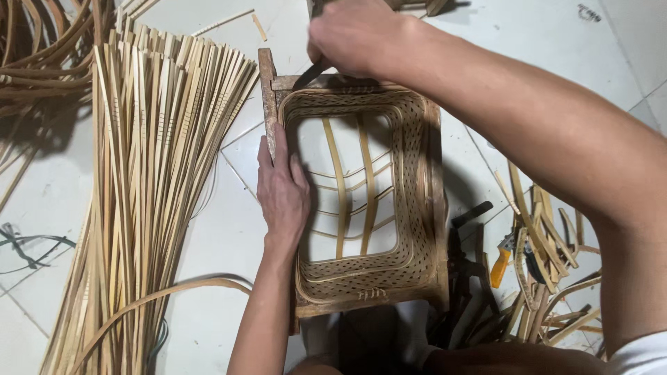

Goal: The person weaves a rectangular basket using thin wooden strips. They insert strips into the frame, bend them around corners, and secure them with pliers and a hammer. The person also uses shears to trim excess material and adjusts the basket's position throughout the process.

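Note:
A rectangular woven bamboo basket sits in a dark wooden frame on the white tiled floor, its bottom open with a few thin strips crossing it. My left hand lies flat along the basket's left rim, pressing it against the frame. At the far rim, my right hand is closed around a dark tool whose tip touches the top left corner of the basket.
A large bundle of long bamboo strips lies to the left, with curved strips beyond it at top left. Scrap strips and tools, one with an orange handle, are piled to the right of the basket.

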